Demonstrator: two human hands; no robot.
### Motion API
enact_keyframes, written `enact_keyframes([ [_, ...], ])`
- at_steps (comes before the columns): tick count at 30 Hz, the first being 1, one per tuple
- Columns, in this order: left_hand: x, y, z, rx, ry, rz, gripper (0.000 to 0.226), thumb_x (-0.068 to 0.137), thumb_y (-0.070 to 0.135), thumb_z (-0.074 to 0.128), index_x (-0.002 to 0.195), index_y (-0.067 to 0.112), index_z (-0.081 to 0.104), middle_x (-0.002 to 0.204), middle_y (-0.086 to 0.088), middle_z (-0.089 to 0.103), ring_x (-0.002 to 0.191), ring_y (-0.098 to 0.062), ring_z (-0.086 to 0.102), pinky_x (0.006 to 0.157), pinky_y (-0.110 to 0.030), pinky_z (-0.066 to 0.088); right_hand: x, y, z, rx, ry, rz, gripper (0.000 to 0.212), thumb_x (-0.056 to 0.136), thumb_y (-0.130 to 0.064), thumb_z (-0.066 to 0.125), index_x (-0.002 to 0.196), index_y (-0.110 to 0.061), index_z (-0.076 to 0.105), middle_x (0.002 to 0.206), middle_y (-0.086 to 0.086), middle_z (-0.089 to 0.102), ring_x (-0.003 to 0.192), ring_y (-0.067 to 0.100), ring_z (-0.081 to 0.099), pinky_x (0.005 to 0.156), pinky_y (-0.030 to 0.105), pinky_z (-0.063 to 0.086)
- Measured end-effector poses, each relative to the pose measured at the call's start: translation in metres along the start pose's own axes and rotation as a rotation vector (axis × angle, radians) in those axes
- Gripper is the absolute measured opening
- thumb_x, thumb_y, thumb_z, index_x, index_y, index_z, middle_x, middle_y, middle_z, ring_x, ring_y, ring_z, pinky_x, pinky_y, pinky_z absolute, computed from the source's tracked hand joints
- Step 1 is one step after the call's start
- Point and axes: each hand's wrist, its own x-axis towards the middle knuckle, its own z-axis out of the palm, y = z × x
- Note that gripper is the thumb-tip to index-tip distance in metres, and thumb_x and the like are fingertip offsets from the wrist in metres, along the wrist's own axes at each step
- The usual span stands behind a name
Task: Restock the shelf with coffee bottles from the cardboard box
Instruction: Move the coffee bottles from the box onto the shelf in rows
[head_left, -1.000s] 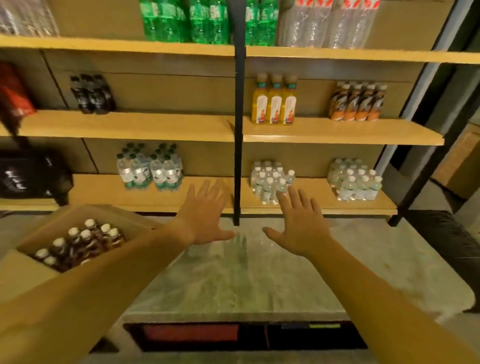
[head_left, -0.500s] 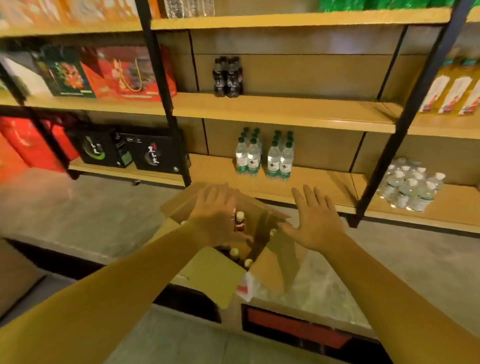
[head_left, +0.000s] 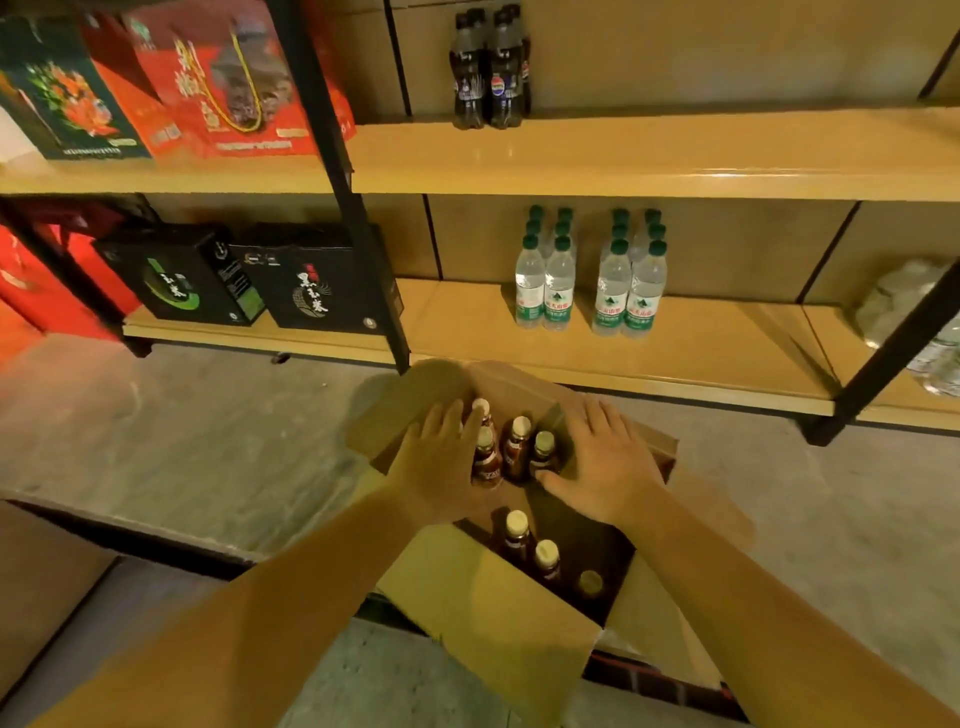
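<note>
My two hands are down in the open cardboard box (head_left: 498, 644) in front of me. My left hand (head_left: 441, 467) is wrapped around the side of one coffee bottle (head_left: 485, 457), with my fingers (head_left: 470, 421) curled over it near its white cap. My right hand (head_left: 608, 467) lies flat and spread wide, and its thumb touches the bottle at the right end of the row (head_left: 543, 452). Another brown bottle (head_left: 517, 447) stands between those two. More coffee bottles (head_left: 530, 545) stand lower in the box, close to me. The box flaps stick out on every side. Behind the box is the low shelf (head_left: 675, 364), where water bottles with green caps (head_left: 587, 280) stand in two groups. Black boxes (head_left: 249, 280) sit on it to the left. On the shelf above stand dark soda bottles (head_left: 491, 67) and red gift boxes (head_left: 228, 83).
</note>
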Motion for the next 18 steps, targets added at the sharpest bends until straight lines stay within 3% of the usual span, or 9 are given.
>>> enact_keyframes([
  [2,0.017,0.0,0.022,-0.04,-0.103,-0.021,0.108,0.087,0.074,0.054,0.161,0.021,-0.004,0.171,-0.011,0.003,0.157,-0.034,0.005,0.126,-0.051,0.015,0.013,0.001,0.02,0.035,-0.031,0.03,0.097,0.087,-0.073,0.049,0.16,-0.024,0.007,0.169,0.01,0.006,0.156,0.03,0.002,0.127,0.048,0.008],
  [5,0.041,-0.001,0.045,-0.128,-0.206,-0.049,0.11,0.086,0.071,0.061,0.162,0.022,-0.001,0.168,-0.012,0.01,0.154,-0.034,0.018,0.12,-0.05,0.029,0.027,0.003,0.05,0.106,-0.086,0.122,0.096,0.086,-0.069,0.055,0.159,-0.026,0.009,0.169,0.006,0.01,0.156,0.028,0.005,0.127,0.047,0.011],
  [9,0.069,-0.013,0.084,-0.53,-0.335,-0.238,0.103,0.073,0.053,0.085,0.153,0.021,0.029,0.152,-0.004,0.044,0.141,-0.027,0.043,0.115,-0.041,0.04,0.042,0.005,0.087,0.207,-0.211,0.283,0.099,0.085,-0.068,0.059,0.16,-0.028,0.007,0.169,0.002,0.01,0.156,0.025,0.005,0.125,0.048,0.018],
  [11,0.087,-0.018,0.105,-0.658,-0.393,-0.346,0.095,0.072,0.042,0.088,0.148,0.017,0.037,0.144,-0.006,0.051,0.136,-0.028,0.049,0.112,-0.039,0.043,0.055,0.008,0.102,0.268,-0.256,0.372,0.101,0.084,-0.068,0.059,0.16,-0.029,0.005,0.169,0.001,0.009,0.156,0.025,0.005,0.125,0.048,0.019],
  [15,0.117,-0.026,0.143,-0.749,-0.446,-0.449,0.1,0.075,0.03,0.086,0.155,0.015,0.027,0.151,-0.012,0.047,0.14,-0.031,0.045,0.115,-0.042,0.041,0.076,0.017,0.127,0.386,-0.287,0.476,0.104,0.082,-0.069,0.063,0.16,-0.028,0.009,0.167,0.003,0.017,0.154,0.027,0.015,0.123,0.047,0.026],
  [18,0.136,-0.032,0.166,-0.83,-0.515,-0.5,0.109,0.081,0.022,0.083,0.162,0.025,0.01,0.155,-0.012,0.041,0.142,-0.035,0.042,0.114,-0.046,0.042,0.091,0.024,0.141,0.516,-0.25,0.525,0.102,0.081,-0.064,0.068,0.159,-0.028,0.013,0.162,0.004,0.028,0.15,0.028,0.025,0.12,0.046,0.031],
])
